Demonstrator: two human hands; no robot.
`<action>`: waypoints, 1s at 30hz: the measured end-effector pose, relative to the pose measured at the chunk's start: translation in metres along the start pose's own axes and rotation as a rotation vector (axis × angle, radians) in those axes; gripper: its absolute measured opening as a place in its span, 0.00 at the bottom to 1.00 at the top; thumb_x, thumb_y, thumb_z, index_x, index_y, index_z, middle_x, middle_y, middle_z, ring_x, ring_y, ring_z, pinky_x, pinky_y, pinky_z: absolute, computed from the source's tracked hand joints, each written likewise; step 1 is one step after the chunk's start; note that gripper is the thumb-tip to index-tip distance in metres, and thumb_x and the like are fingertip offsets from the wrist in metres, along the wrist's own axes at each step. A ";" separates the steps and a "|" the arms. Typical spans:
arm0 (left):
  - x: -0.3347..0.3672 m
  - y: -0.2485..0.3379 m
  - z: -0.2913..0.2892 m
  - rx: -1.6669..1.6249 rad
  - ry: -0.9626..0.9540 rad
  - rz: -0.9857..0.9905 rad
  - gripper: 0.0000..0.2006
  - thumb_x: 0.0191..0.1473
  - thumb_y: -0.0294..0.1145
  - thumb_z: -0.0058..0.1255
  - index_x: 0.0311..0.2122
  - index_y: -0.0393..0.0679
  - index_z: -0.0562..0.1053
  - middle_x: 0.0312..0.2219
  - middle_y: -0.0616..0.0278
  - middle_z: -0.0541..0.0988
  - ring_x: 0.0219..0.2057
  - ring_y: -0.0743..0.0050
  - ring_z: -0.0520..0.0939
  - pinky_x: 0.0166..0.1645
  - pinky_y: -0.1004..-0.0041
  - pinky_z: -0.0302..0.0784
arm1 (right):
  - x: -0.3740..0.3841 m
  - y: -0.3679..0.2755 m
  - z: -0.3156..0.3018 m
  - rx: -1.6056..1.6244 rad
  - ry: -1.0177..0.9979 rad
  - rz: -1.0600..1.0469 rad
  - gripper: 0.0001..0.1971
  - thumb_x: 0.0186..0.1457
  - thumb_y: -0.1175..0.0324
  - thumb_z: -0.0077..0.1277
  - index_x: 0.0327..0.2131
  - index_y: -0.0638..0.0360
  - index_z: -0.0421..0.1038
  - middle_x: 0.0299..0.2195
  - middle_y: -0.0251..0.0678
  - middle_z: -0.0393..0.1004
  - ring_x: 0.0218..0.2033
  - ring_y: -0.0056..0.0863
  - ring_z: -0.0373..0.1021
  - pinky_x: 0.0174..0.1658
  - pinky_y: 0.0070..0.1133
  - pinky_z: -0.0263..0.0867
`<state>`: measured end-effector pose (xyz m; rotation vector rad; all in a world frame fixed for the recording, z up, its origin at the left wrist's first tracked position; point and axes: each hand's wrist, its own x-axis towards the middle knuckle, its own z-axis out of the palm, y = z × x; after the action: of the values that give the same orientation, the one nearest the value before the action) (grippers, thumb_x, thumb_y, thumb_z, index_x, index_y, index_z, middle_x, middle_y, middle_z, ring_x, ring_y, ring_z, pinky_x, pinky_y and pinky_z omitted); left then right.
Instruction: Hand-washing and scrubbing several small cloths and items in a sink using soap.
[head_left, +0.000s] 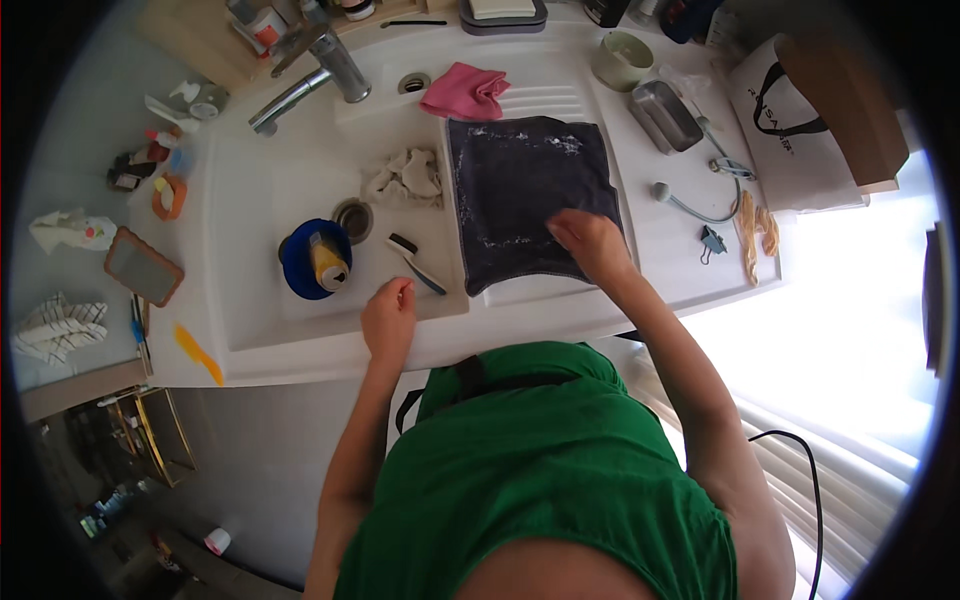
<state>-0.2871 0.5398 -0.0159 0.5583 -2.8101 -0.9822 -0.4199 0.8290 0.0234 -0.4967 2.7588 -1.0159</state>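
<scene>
A dark grey cloth (530, 200) lies spread flat over the ribbed washboard part of the white sink, with white streaks of foam or powder along its upper and lower parts. My right hand (590, 245) is over the cloth's right side, fingers pinched together; whatever they hold, if anything, is hidden. Close to the basin's front edge, my left hand (390, 318) is curled into a loose fist with nothing visible in it. Just beyond it a scrub brush (418, 264) with dark bristles lies in the basin. To its left, a blue bowl (304, 280) holds a yellow can (328, 264).
Wet whitish cloth (405, 178) sits by the drain (352, 218). A pink cloth (464, 92) lies behind, near the faucet (335, 70). On the right ledge are a metal tin (665, 117), a green cup (622, 60), a binder clip (712, 243) and a paper bag (800, 150).
</scene>
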 end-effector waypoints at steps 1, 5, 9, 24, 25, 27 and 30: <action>0.001 0.002 0.000 0.005 -0.012 -0.007 0.05 0.53 0.32 0.51 0.33 0.46 0.76 0.26 0.54 0.79 0.26 0.56 0.79 0.32 0.65 0.73 | 0.016 -0.001 0.010 -0.009 0.043 -0.106 0.06 0.53 0.69 0.51 0.32 0.58 0.75 0.32 0.39 0.77 0.34 0.40 0.74 0.37 0.28 0.69; 0.002 -0.002 0.006 -0.012 -0.021 0.014 0.05 0.53 0.32 0.51 0.33 0.46 0.76 0.26 0.54 0.79 0.25 0.55 0.79 0.32 0.65 0.73 | 0.067 0.002 0.037 -0.277 0.184 -0.201 0.13 0.56 0.68 0.48 0.44 0.48 0.73 0.48 0.41 0.69 0.52 0.40 0.64 0.53 0.32 0.60; 0.002 -0.002 0.006 -0.036 -0.002 0.029 0.07 0.53 0.34 0.51 0.32 0.43 0.76 0.23 0.55 0.78 0.24 0.60 0.78 0.30 0.68 0.71 | 0.054 0.016 0.051 -0.528 0.126 -0.294 0.23 0.60 0.60 0.44 0.59 0.43 0.61 0.63 0.42 0.52 0.65 0.42 0.46 0.65 0.39 0.42; 0.000 0.023 0.007 -0.126 -0.084 0.258 0.14 0.46 0.36 0.60 0.37 0.41 0.74 0.34 0.56 0.75 0.30 0.58 0.78 0.34 0.66 0.74 | 0.045 -0.001 -0.008 -0.425 -0.118 0.215 0.09 0.50 0.63 0.56 0.35 0.53 0.74 0.46 0.37 0.70 0.48 0.36 0.66 0.53 0.34 0.59; -0.001 0.032 0.006 -0.126 -0.067 0.365 0.15 0.44 0.33 0.63 0.38 0.40 0.74 0.38 0.56 0.74 0.31 0.59 0.78 0.36 0.67 0.74 | 0.043 -0.001 -0.004 -0.411 0.000 0.043 0.13 0.49 0.64 0.57 0.40 0.52 0.73 0.48 0.37 0.69 0.50 0.36 0.65 0.54 0.36 0.58; 0.002 0.050 0.009 -0.126 -0.119 0.492 0.16 0.43 0.33 0.63 0.37 0.40 0.73 0.39 0.56 0.73 0.33 0.59 0.77 0.37 0.67 0.74 | 0.025 0.010 0.006 -0.395 0.035 -0.024 0.16 0.50 0.64 0.56 0.44 0.50 0.71 0.52 0.38 0.66 0.53 0.36 0.63 0.55 0.38 0.56; 0.007 0.058 0.018 -0.077 -0.174 0.634 0.14 0.42 0.30 0.62 0.36 0.40 0.73 0.40 0.57 0.71 0.35 0.58 0.76 0.39 0.66 0.73 | -0.020 0.012 0.007 -0.323 0.096 -0.139 0.20 0.51 0.65 0.55 0.50 0.48 0.70 0.57 0.38 0.61 0.57 0.35 0.59 0.58 0.39 0.53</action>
<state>-0.3150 0.5891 0.0058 -0.4300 -2.7664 -1.0143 -0.4024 0.8406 0.0109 -0.7106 3.0265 -0.6329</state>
